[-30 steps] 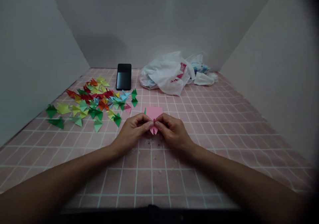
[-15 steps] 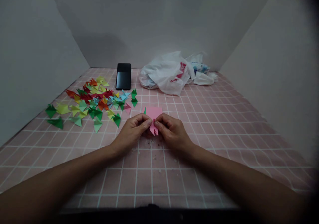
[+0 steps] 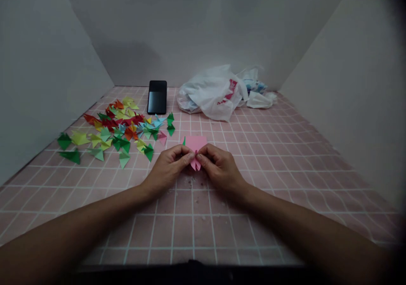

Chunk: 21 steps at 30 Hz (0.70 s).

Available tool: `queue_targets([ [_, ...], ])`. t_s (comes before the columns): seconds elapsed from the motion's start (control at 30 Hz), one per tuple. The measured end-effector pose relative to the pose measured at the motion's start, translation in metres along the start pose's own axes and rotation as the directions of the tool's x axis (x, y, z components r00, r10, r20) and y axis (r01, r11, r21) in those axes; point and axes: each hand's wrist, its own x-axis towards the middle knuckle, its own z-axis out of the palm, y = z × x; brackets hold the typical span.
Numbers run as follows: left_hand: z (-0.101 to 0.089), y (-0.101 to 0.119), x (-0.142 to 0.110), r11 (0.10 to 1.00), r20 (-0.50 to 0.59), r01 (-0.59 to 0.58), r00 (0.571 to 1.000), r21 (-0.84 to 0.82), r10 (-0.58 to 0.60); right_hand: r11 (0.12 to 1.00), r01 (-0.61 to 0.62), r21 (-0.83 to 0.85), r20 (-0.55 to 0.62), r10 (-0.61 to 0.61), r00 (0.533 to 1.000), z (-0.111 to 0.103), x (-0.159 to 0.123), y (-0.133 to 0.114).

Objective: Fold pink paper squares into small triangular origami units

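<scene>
The left hand (image 3: pixel 169 169) and right hand (image 3: pixel 220 168) are closed on the pink origami paper (image 3: pixel 196 143), which is pinched between the fingertips at its lower folds, seemingly to keep the creases held. Left of the paper, folded paper triangles (image 3: pixel 120 133) are scattered; beyond it, a black smartphone (image 3: pixel 157 97) and a white plastic bag (image 3: pixel 211 94) are placed.
</scene>
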Motion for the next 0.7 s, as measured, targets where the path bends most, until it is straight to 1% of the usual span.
queue_targets([
  [0.07, -0.0003, -0.0006, 0.0003, 1.0, -0.004, 0.0, 1.0, -0.006, 0.0, 1.0, 0.01, 0.007, -0.001, -0.01, 1.0, 0.0, 0.0003, -0.0001],
  [0.17, 0.0, -0.0018, 0.0004, 0.998, -0.012, 0.033, 0.999, -0.055, -0.034, 1.0, 0.016, 0.009, -0.002, -0.016, 1.0, 0.0001, 0.0006, -0.0004],
  [0.47, 0.0026, -0.0047, 0.0016, 0.972, -0.02, 0.125, 0.991, -0.2, -0.131, 0.999, -0.026, 0.027, 0.01, 0.026, 1.0, 0.0008, -0.0009, 0.0],
  [0.7, 0.0035, -0.0041, 0.0003, 0.969, -0.009, 0.121, 0.992, -0.215, -0.125, 1.0, -0.02, 0.023, 0.004, 0.02, 1.0, 0.0015, -0.0011, 0.0006],
])
